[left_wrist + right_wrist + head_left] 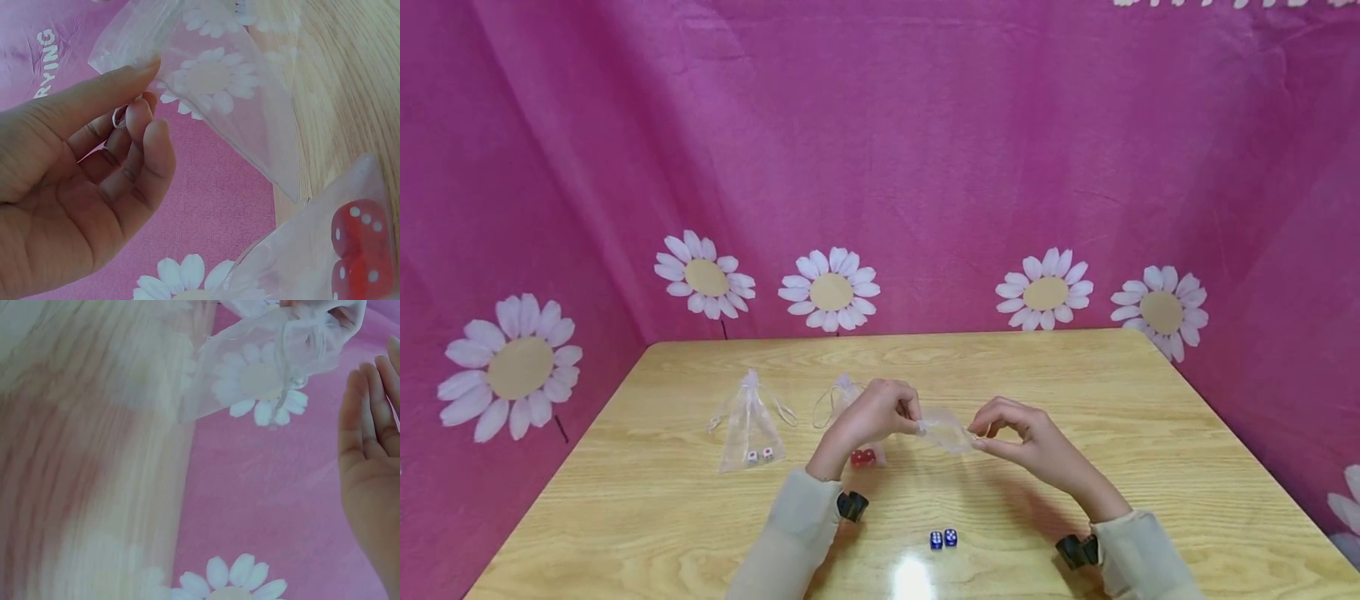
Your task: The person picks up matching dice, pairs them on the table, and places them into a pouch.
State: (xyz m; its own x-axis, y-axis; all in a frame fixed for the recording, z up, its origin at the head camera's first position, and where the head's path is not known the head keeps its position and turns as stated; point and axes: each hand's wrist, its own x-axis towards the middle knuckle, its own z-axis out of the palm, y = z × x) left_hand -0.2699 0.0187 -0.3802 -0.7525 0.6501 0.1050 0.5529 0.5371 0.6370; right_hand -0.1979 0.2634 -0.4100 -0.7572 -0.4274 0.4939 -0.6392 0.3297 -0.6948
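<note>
In the head view a sheer white organza drawstring bag (946, 432) hangs between the two hands above the table. My left hand (880, 412) pinches one end with thumb and index finger, as the left wrist view of the bag (244, 119) also shows. A thin cord curls among its fingers. My right hand (1026, 437) has thumb and index finger together at the other end, at a pale cord; its other fingers (356, 419) stretch out fairly straight. Nearer me two blue dice (943, 539) lie on the table below the bag.
On the left, an organza bag (747, 429) with white dice (760, 455) lies flat, its cords spread. Partly behind the left arm is another bag (842, 396) with red dice (862, 457). The wooden table (662, 517) meets a pink cloth with daisies (925, 167).
</note>
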